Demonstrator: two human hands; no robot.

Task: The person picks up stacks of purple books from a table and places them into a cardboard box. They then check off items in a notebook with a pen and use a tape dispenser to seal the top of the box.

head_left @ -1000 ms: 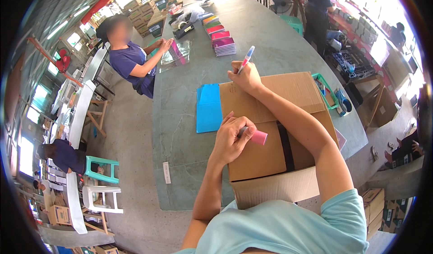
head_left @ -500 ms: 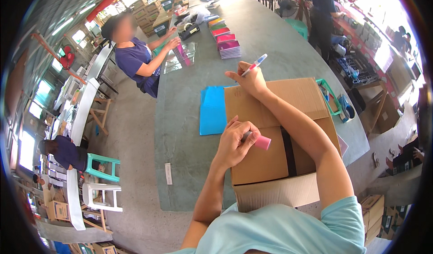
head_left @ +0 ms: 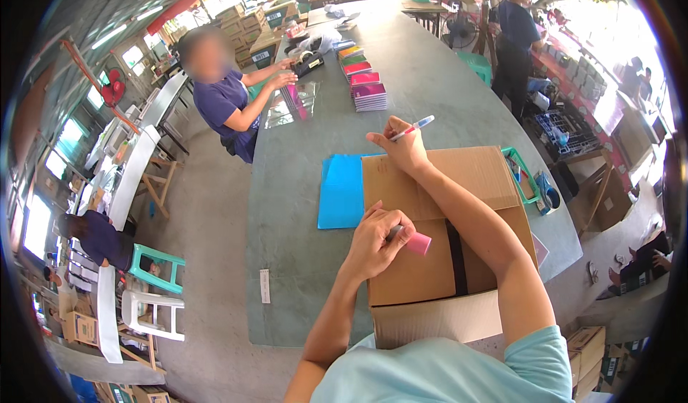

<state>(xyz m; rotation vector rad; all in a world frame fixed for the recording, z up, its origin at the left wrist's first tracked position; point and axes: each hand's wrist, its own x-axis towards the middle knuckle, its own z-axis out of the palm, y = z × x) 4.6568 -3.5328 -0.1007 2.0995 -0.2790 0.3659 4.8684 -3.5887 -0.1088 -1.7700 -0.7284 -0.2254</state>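
Observation:
My left hand (head_left: 378, 244) is closed around a short pink cylinder (head_left: 418, 243) with a grey end, just above the top of a brown cardboard box (head_left: 423, 267). My right hand (head_left: 405, 145) grips a slim pen (head_left: 416, 127) with a pale blue-white end and a red part. It is over the far edge of the box, the pen pointing up and to the right. A dark strip (head_left: 456, 260) runs across the box top. Bright blue sheets or folders (head_left: 340, 194) lie against the box's left side, partly hidden by it.
Stacked notebooks (head_left: 368, 96) in several colours stand farther up the grey table (head_left: 287, 274). Across the left edge, a person in navy (head_left: 223, 102) handles a purple bundle (head_left: 293, 99) near clear plastic. A green basket (head_left: 523, 177) and a blue tape roll (head_left: 547, 194) sit right of the box.
The view has tilted, so the table and box appear lower. Both hands keep their grips with little movement. The other person's hands have come down onto the purple bundle.

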